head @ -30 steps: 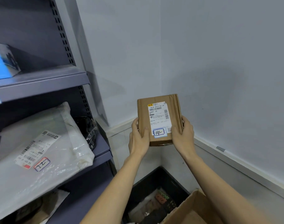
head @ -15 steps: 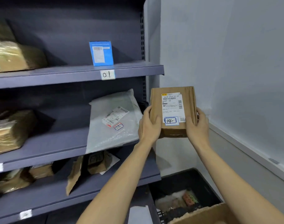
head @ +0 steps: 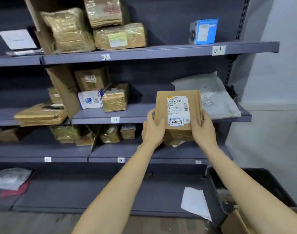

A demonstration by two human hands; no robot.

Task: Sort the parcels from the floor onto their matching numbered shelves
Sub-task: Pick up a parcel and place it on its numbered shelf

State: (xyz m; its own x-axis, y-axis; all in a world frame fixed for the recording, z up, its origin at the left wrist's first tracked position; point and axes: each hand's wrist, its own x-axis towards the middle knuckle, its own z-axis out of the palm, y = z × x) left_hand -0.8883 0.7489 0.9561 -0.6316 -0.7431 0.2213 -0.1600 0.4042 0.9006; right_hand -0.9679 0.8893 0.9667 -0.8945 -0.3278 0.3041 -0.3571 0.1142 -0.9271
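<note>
While held up in front of the shelving, brown parcel (head: pixel 177 114) sits between both hands, upright, label side facing the camera. Left hand (head: pixel 152 130) grips the lower left edge, thumb on the front face, fingers curled behind. Right hand (head: pixel 203 130) grips the lower right edge in the same way, thumb along the side of the label. White shipping label (head: pixel 178 108) on the front, with handwritten 14 in a blue box near its bottom.

Behind the parcel, dark grey shelf unit (head: pixel 161 51) with small paper tags on the shelf edges: tag 01 (head: pixel 218 50) at the top right, tag 02 (head: pixel 105 57) further left, tag 11 (head: pixel 115 119) on the middle shelf, tag 14 (head: pixel 120 160) and tag 13 (head: pixel 198 162) on the shelf below. Parcel held well above tag 14 and to its right, not touching any shelf.

On the top shelf, blue box (head: pixel 203 31) above tag 01 and several taped brown packages (head: pixel 119 36) above tag 02. On the middle shelf, grey plastic mailer (head: pixel 217 97) just behind and right of the held parcel, and a white and blue box (head: pixel 89 99) beside a taped package (head: pixel 115 97). More brown packages (head: pixel 110 133) on the shelf above tag 14. At the bottom right, black bin (head: pixel 266 183) and an open cardboard box (head: pixel 237 222), contents unclear.
</note>
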